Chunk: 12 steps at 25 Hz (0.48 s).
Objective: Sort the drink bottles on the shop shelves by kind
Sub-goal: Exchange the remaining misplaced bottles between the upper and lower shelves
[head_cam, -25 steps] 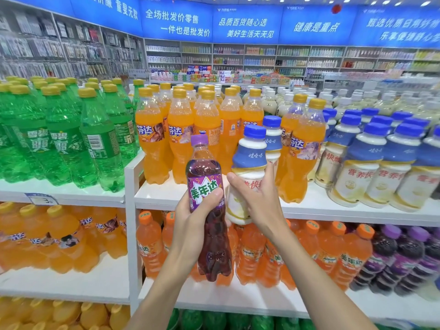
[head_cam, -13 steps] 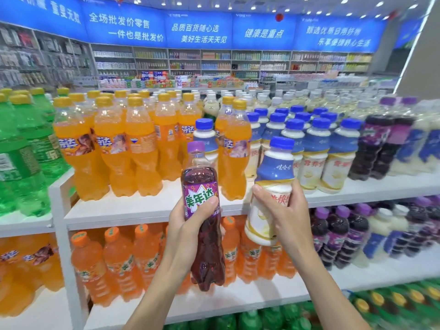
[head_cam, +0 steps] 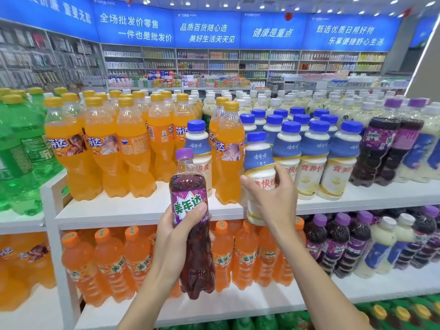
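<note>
**A:** So, what is each grip doing?

**B:** The left grip (head_cam: 181, 234) is wrapping round the middle of a purple soda bottle (head_cam: 188, 186), with the thumb pressing on the label. It is holding the bottle upright in front of the top shelf (head_cam: 142, 210). The right grip (head_cam: 273, 198) is curling round a blue-capped milk bottle (head_cam: 259, 160). That one is also standing upright, its base hanging just below the shelf's front edge.

**A:** Which way is the milk bottle's place lying?

**B:** Just to its right. The row of milk bottles (head_cam: 309, 148) is standing beside it, so the right grip is sitting nearer. Orange soda bottles (head_cam: 133, 151) are crowding the left side, and one stray milk bottle (head_cam: 197, 144) is standing among them.

**A:** And the purple one?

**B:** Its kind, the dark purple bottles (head_cam: 381, 148), is standing at the shelf's far right, well apart from the left grip and past the right arm. I am judging that the milk bottle is going in first, rising and sliding back. Both bottles are pointing straight up, so neither is needing a turn.
</note>
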Motion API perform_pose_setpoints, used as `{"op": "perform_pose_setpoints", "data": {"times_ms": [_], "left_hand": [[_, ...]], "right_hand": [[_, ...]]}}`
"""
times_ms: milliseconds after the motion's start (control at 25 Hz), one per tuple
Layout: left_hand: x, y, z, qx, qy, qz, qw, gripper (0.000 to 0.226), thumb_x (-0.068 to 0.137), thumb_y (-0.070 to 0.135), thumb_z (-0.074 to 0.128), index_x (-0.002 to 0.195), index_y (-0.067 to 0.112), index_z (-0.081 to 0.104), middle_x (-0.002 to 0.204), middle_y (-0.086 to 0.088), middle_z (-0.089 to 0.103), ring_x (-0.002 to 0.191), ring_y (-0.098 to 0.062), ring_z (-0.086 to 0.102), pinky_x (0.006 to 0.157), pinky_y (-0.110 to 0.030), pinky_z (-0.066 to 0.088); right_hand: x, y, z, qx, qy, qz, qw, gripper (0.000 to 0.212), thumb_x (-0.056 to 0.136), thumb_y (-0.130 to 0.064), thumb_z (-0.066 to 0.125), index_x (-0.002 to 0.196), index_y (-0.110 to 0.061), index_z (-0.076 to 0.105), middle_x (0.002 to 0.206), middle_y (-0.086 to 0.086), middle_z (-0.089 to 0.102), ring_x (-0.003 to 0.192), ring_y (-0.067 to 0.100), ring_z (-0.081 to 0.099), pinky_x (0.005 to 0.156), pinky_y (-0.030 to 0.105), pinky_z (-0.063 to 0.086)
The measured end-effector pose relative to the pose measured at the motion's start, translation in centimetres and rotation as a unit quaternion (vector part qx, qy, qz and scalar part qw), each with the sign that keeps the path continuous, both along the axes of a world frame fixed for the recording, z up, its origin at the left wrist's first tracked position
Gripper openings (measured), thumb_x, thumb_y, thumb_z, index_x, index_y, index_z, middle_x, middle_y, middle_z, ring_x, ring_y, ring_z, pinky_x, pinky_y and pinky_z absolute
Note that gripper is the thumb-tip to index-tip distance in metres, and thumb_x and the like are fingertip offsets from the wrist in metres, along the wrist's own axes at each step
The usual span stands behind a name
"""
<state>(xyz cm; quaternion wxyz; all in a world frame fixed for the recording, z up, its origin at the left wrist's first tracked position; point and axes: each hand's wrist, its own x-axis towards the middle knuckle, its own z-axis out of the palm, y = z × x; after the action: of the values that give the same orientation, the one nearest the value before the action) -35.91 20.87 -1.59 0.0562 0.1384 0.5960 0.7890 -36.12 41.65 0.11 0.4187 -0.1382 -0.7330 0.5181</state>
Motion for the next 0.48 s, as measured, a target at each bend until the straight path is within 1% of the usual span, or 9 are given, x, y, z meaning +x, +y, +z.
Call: {"op": "perform_pose_setpoints", "data": {"times_ms": [80,120,200,360,480], "left_hand": [[-0.1,-0.2,0.0,0.000,0.002,0.007,1.000,0.067,0.066,0.053,0.079,0.111,0.006,0.064,0.092,-0.038,0.063,0.063,-0.037,0.068,0.057,-0.039,0.059],[-0.1,-0.2,0.0,0.001,0.000,0.010,1.000,0.067,0.065,0.053,0.079,0.110,0.006,0.064,0.092,-0.037,0.064,0.063,-0.037,0.068,0.057,-0.039,0.059],[-0.2,-0.2,0.0,-0.002,-0.005,0.015,1.000,0.067,0.064,0.055,0.079,0.110,0.008,0.065,0.092,-0.035,0.065,0.064,-0.037,0.069,0.057,-0.039,0.060],[-0.3,-0.1,0.2,-0.008,-0.003,0.017,1.000,0.067,0.063,0.056,0.079,0.110,0.010,0.065,0.092,-0.034,0.066,0.064,-0.036,0.070,0.058,-0.039,0.061],[-0.4,-0.2,0.3,-0.006,0.000,0.018,1.000,0.068,0.062,0.055,0.078,0.110,0.009,0.064,0.092,-0.034,0.065,0.064,-0.036,0.069,0.057,-0.038,0.060]], "right_hand": [[-0.3,0.1,-0.1,-0.004,0.002,-0.008,1.000,0.068,0.067,-0.068,0.081,0.122,-0.032,0.062,0.115,-0.011,0.070,0.109,0.015,0.066,0.094,0.048,0.055],[-0.3,0.1,0.1,-0.009,0.010,-0.009,1.000,0.066,0.069,-0.066,0.082,0.121,-0.032,0.062,0.115,-0.011,0.071,0.108,0.015,0.066,0.094,0.047,0.055],[-0.5,0.1,0.6,-0.014,0.028,-0.006,0.999,0.063,0.072,-0.058,0.085,0.123,-0.030,0.062,0.116,-0.012,0.071,0.109,0.012,0.066,0.095,0.044,0.056],[-1.2,-0.3,1.0,-0.009,0.048,0.002,0.999,0.053,0.078,-0.036,0.088,0.123,-0.026,0.062,0.116,-0.013,0.071,0.107,0.004,0.066,0.096,0.036,0.056],[-1.6,-0.5,0.8,0.003,0.055,-0.006,0.998,0.055,0.078,-0.036,0.088,0.126,-0.026,0.062,0.119,-0.015,0.070,0.110,0.004,0.065,0.097,0.032,0.055]]}}
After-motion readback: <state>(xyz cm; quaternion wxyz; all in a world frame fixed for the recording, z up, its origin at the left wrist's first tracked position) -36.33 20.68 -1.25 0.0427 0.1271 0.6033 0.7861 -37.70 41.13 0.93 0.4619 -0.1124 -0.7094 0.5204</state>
